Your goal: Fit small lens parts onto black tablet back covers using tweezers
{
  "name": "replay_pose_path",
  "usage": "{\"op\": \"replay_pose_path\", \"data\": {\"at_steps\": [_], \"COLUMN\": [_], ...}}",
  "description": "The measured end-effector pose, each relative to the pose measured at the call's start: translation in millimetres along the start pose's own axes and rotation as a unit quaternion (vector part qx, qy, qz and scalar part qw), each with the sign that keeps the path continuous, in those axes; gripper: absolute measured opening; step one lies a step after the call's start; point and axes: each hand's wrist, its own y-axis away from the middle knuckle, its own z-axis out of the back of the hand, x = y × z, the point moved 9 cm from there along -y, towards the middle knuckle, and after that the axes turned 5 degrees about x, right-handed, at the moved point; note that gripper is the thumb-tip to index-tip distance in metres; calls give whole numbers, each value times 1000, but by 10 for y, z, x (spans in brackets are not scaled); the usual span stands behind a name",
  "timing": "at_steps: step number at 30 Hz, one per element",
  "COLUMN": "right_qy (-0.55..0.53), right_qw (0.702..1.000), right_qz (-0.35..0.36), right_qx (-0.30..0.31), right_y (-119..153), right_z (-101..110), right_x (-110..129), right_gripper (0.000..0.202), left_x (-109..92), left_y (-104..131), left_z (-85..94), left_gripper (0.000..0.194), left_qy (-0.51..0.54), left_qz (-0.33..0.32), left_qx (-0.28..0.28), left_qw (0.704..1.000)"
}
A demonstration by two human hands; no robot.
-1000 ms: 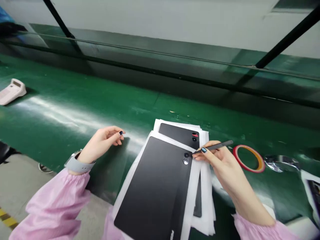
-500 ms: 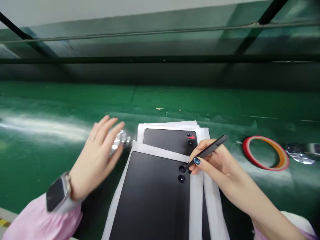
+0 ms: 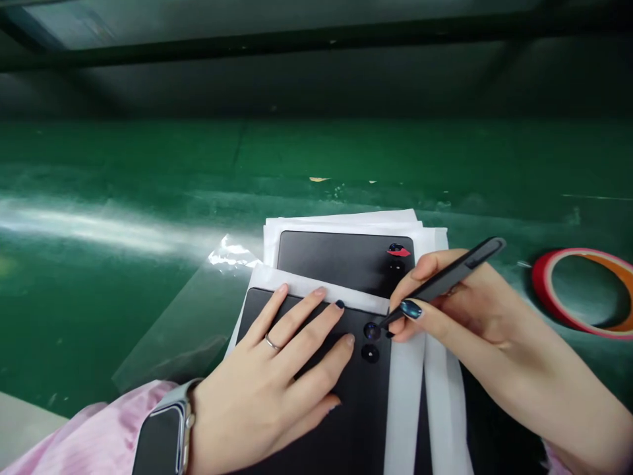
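Note:
My left hand (image 3: 281,382) lies flat on a black back panel (image 3: 341,422), fingers spread, a ring on one and a watch at the wrist. Two round black lenses (image 3: 370,353) sit near the panel's upper right corner. Pinched in my right hand (image 3: 459,316) is a pair of black tweezers (image 3: 450,274), its tip at the edge of the upper lens (image 3: 372,330). White wrapping (image 3: 316,285) edges the panel. Behind it lies a second black panel (image 3: 331,260), with a red tab (image 3: 398,252) on its upper lens.
A roll of red tape (image 3: 548,284) rests on the green table (image 3: 148,165) to the right. Clear plastic film (image 3: 182,323) lies left of the panels. Small pale scraps (image 3: 319,179) are behind them, and a dark rail runs along the back.
My left hand has come down and right, from above the crumpled film onto the front panel. The film now lies spread out at the left. The tweezers' tip stays at the upper lens.

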Motion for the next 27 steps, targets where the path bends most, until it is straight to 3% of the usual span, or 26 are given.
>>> {"op": "replay_pose_path", "data": {"at_steps": [27], "right_qy": [34], "right_qw": [999], "right_qz": [-13], "right_qx": [19], "right_y": [-2], "right_z": [-24], "right_x": [-4], "right_gripper": [11], "left_x": [-29], "left_y": [-8], "left_z": [15], "left_gripper": [38], "left_qy": [7], "left_qz": [-7], "left_qx": [13], "left_qw": [1000]}}
